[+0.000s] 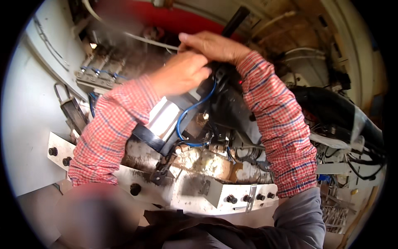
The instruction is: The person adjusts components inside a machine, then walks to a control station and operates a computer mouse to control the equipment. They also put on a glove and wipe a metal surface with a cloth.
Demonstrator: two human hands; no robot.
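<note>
Presently, both hands meet at the upper middle of the view, deep inside a machine's open frame. The left hand is curled into a loose fist with its knuckles pressed against a black fitting; what it grips, if anything, cannot be told. The right hand lies over the top of the left, fingers bent down around the same black fitting, from which a black rod-like handle rises toward the upper edge. The fitting is dark, partly hidden by both hands, and its shape is not clear.

A blue hose loops down from just under the hands to a brass-coloured connector below. Beside it, a silver cylinder slants under the left forearm. Both forearms wear red checked sleeves and cover much of the mechanism. Lower down, a grimy white bracket with black bolts spans the frame. Black cables crowd the right side. A red panel shows behind the hands.
</note>
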